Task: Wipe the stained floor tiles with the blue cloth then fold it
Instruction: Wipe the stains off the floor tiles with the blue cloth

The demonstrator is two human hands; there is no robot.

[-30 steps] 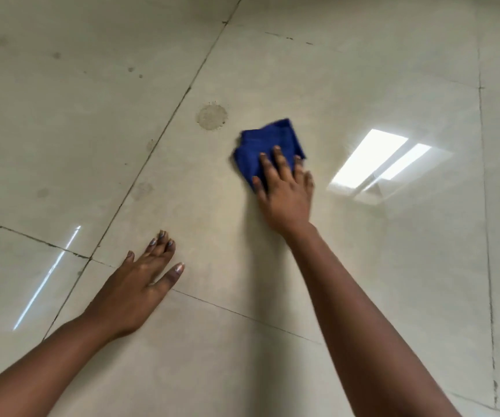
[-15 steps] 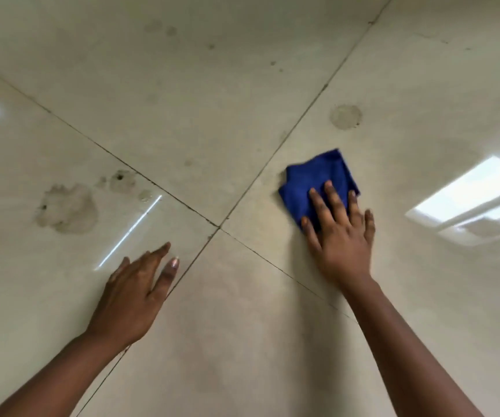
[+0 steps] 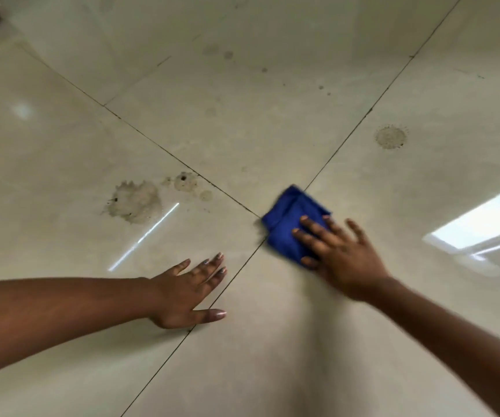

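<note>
Pressing flat, fingers spread, on a bunched bright-blue cloth (image 3: 292, 224) just right of frame centre: the right hand (image 3: 340, 251), palm down, not curled around the fabric. Lying where four glossy cream floor tiles (image 3: 273, 130) meet, at the crossing of the dark grout lines (image 3: 230, 192), with the cloth's far corner touching the diagonal joint. Resting open and flat at lower centre-left, fingers splayed, thumb pointing right across a grout line: the left hand (image 3: 188, 291), holding nothing, well apart from the cloth. Showing left of centre, a large pale splattered stain (image 3: 136, 201) with smaller dried spots (image 3: 185, 182) beside it. Sitting at upper right, a round speckled stain (image 3: 391, 137). Glaring at right edge, a bright window reflection (image 3: 483, 224).
</note>
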